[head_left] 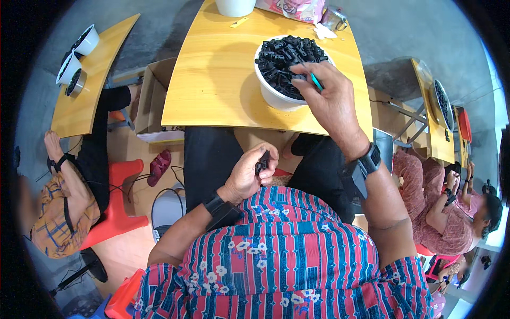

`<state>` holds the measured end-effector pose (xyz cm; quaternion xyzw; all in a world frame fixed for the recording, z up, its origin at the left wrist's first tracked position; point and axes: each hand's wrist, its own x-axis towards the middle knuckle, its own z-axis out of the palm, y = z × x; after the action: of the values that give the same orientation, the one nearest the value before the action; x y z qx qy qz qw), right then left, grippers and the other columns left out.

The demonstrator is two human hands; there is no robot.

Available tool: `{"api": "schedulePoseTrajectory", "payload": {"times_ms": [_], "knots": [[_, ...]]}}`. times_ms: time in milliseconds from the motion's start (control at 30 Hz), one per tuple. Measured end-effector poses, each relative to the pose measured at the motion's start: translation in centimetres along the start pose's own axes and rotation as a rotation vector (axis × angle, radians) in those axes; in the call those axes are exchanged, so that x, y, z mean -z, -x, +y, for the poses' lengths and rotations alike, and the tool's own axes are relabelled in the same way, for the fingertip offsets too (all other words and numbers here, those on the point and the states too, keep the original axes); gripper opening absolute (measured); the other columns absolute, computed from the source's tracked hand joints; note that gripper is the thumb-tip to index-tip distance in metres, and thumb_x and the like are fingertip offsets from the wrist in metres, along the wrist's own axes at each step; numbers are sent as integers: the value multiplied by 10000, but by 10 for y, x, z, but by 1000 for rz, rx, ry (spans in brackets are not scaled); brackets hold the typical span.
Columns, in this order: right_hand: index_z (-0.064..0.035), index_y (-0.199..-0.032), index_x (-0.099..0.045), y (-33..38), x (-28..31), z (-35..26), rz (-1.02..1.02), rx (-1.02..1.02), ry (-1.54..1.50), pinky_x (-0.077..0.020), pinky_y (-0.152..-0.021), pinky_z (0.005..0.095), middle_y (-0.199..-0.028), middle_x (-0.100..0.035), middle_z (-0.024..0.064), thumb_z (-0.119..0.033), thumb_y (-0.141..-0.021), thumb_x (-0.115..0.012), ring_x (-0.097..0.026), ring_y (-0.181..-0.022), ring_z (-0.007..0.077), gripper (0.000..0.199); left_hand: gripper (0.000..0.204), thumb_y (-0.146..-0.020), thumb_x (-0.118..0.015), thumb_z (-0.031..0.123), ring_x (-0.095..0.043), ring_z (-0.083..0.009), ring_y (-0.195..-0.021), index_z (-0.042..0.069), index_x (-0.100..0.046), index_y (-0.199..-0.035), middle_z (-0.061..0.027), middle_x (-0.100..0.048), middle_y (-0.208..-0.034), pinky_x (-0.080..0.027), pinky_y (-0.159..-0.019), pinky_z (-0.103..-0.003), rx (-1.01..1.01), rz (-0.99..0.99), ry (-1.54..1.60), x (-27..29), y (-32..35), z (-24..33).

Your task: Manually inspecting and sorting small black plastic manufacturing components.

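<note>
A white tub point(273, 97) heaped with small black plastic parts point(284, 53) stands near the front right of the table. Over its right side, my right hand point(336, 98) is closed round a slim tool with a teal handle point(316, 82). The thumb and forefinger reach down over the heap; whether they pinch a part is hard to see. Above my lap, in front of the table edge, my left hand point(245, 169) has its fingers curled round a small black plastic part point(262, 163). How many pieces it holds is hidden by the fingers.
The yellow wooden table point(207, 80) also carries a white bucket point(235, 6), a pink bag point(300, 8), a metal tin point(334, 18) and crumpled tissue point(324, 32). A cardboard box point(151, 95) stands left of it. Other people sit at tables on both sides.
</note>
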<state>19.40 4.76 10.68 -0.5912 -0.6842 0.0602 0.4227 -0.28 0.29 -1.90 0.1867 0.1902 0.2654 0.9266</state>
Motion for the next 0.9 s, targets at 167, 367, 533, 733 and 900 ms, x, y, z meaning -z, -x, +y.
{"api": "schedulePoseTrajectory", "payload": {"times_ms": [167, 367, 533, 733, 900], "knots": [[-54, -909, -695, -16, -16, 7, -54, 45, 7, -488, -712, 395, -823, -614, 161, -115, -738, -707, -608, -770, 348, 183, 209, -1001, -422, 264, -357, -40, -549, 91, -520, -936, 6, -477, -763, -324, -499, -184, 22, 28, -48, 3, -2, -2], [-41, -852, -688, -22, -25, 5, -96, 0, 164, -488, -722, 426, -829, -602, 171, -172, -723, -714, -603, -779, 365, 187, 172, -994, -435, 236, -353, -37, -551, 97, -514, -932, 18, -460, -760, -317, -493, -177, 69, 124, -52, 1, 2, -1], [-28, -827, -689, -27, -28, 2, -121, -30, 270, -494, -726, 450, -829, -600, 203, -227, -717, -667, -601, -794, 389, 229, 162, -993, -432, 229, -347, -38, -554, 100, -509, -931, 23, -441, -754, -309, -488, -177, 69, 84, -47, 7, -1, 0], [-36, -824, -698, -30, -29, 6, -130, -35, 309, -499, -750, 458, -841, -609, 212, -238, -726, -633, -605, -800, 389, 234, 174, -998, -430, 243, -344, -40, -558, 99, -506, -940, 25, -439, -751, -307, -486, -179, 61, 89, -47, 7, -2, -1], [-37, -838, -701, -30, -24, 3, -178, -64, 335, -506, -763, 450, -838, -626, 220, -242, -730, -620, -614, -815, 384, 245, 200, -1008, -427, 265, -343, -39, -557, 92, -503, -943, 29, -437, -739, -308, -485, -180, 58, 96, -34, 9, -3, -3]]}}
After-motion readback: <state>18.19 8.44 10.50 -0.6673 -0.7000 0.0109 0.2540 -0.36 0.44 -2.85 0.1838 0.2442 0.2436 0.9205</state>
